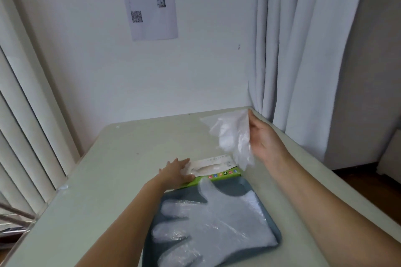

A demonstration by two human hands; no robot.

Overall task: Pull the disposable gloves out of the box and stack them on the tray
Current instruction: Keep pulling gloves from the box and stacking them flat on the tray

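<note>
A flat green and white glove box (217, 171) lies on the pale table just beyond the grey-blue tray (238, 184). My left hand (176, 172) rests flat on the box's left end, fingers straight, thumb against its front edge. My right hand (262, 136) is raised above and right of the box and pinches a crumpled clear plastic glove (233, 136) that hangs in the air, its lower end near the box's right end. Clear gloves (214, 223) lie spread flat on the tray, fingers pointing left.
The table (112, 169) stands in a corner, wall behind it, vertical blinds (28, 136) on the left, and a pale curtain (303, 50) at the right rear. A printed sheet (149, 0) hangs on the wall. Wooden floor shows to the right.
</note>
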